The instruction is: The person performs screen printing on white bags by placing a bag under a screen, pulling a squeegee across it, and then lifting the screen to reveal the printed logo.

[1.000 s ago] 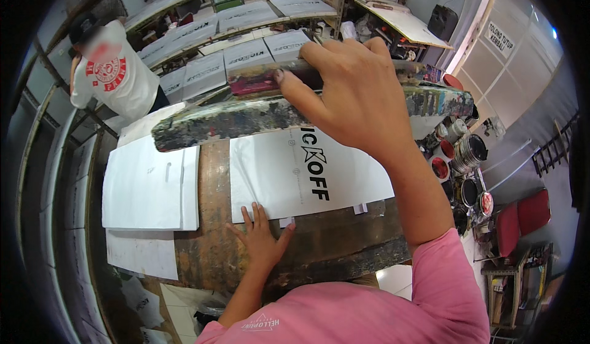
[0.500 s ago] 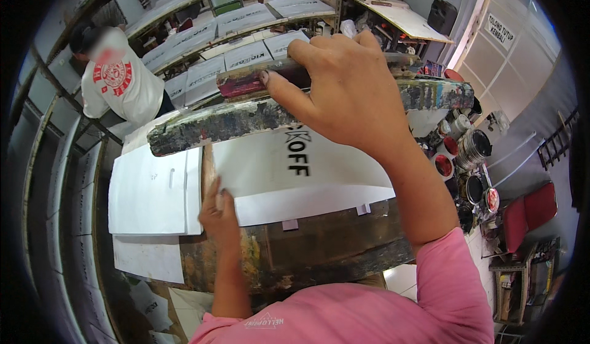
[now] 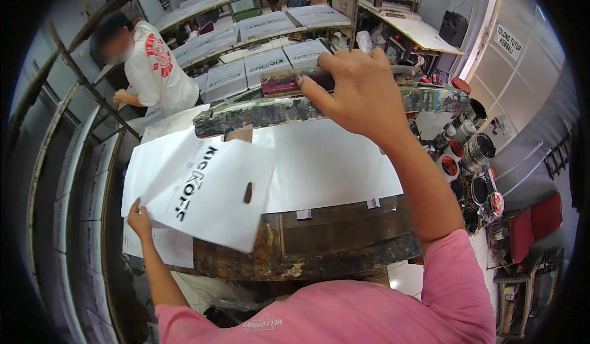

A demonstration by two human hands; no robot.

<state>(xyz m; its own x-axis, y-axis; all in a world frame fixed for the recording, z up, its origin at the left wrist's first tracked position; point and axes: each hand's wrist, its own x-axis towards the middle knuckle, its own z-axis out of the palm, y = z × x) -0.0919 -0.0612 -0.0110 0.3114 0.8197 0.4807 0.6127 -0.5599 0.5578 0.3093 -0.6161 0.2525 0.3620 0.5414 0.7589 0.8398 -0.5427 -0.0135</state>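
Note:
My left hand (image 3: 140, 221) pinches the edge of a white carrier bag (image 3: 224, 215) with black print and an oval handle slot. The bag hangs tilted and slightly curled over the left part of the bench. Raised in front of me, my right hand (image 3: 362, 92) grips a paint-stained wooden squeegee (image 3: 279, 84) lying along the edge of a paint-crusted screen frame (image 3: 246, 115). That frame is lifted above the bench, and my fingers' far side is hidden. Under it lies a smooth white surface (image 3: 329, 166) with small tabs on its near edge.
White blank bags (image 3: 138, 166) lie at the left of the stained bench (image 3: 332, 239). Racks (image 3: 264, 27) of printed bags stand behind. A person in a white shirt (image 3: 160, 67) is at the far left. Paint tins (image 3: 476, 150) and a red chair (image 3: 534, 224) are at right.
My left hand has pulled the printed bag off the white surface and swung it left, over the blank bags. My right hand still holds the squeegee and frame up. The other person has turned.

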